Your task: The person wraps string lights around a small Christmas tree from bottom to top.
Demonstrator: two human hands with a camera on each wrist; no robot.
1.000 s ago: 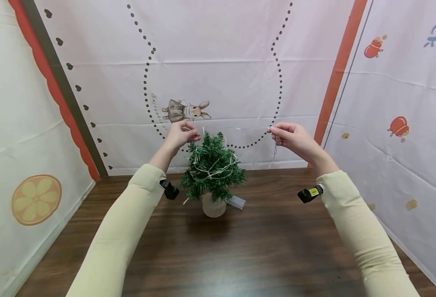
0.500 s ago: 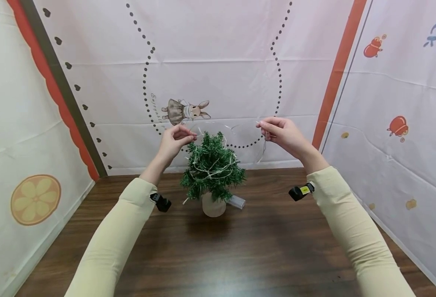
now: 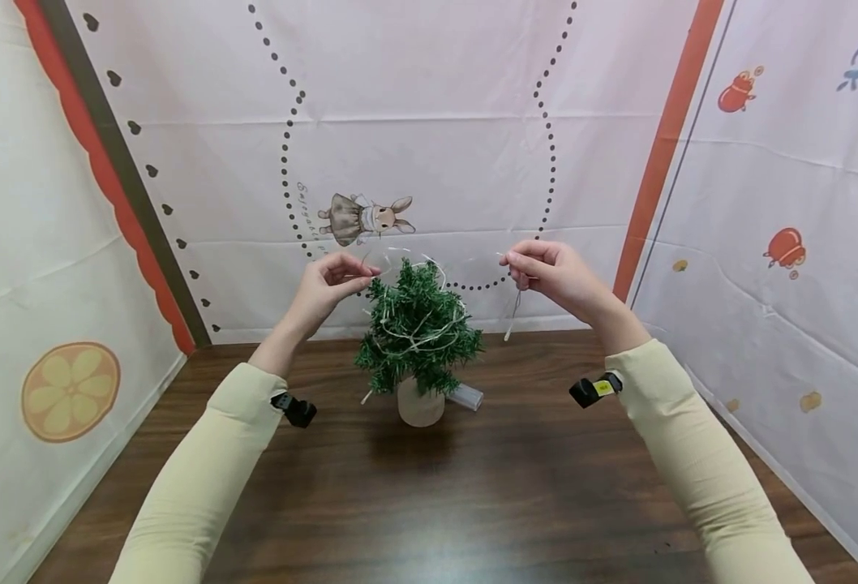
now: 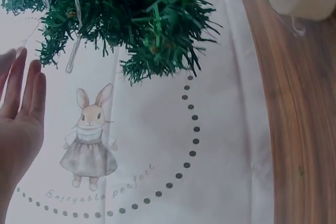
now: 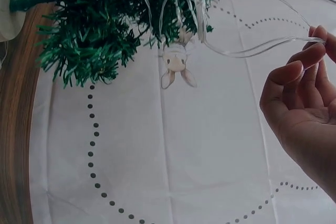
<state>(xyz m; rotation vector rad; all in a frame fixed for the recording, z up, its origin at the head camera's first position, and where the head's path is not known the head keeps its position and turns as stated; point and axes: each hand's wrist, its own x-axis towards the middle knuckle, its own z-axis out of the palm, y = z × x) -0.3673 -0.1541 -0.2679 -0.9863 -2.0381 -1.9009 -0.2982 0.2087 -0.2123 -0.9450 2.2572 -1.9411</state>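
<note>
A small artificial Christmas tree [image 3: 422, 316] stands upright in a pale round pot [image 3: 420, 407], clear-wired string lights [image 3: 429, 339] wound round its branches. My left hand [image 3: 327, 290] is just left of the treetop and pinches the thin wire between thumb and fingertips. To the right, apart from the tree, my right hand [image 3: 556, 277] pinches another stretch of the string lights. From its fingers a loose wire end hangs down, while doubled strands [image 5: 252, 51] run back to the branches in the right wrist view. Faint wire spans the air above the treetop.
A translucent battery box [image 3: 465, 397] lies on the brown wooden table [image 3: 444, 495], right of the pot. Behind hangs a white printed cloth [image 3: 429, 178] with a rabbit figure [image 3: 366, 219]. Similar cloths [image 3: 779, 308] enclose both sides.
My left hand has moved left and slightly down from the treetop. The right hand has come left toward the tree, and the wire between them sags lower.
</note>
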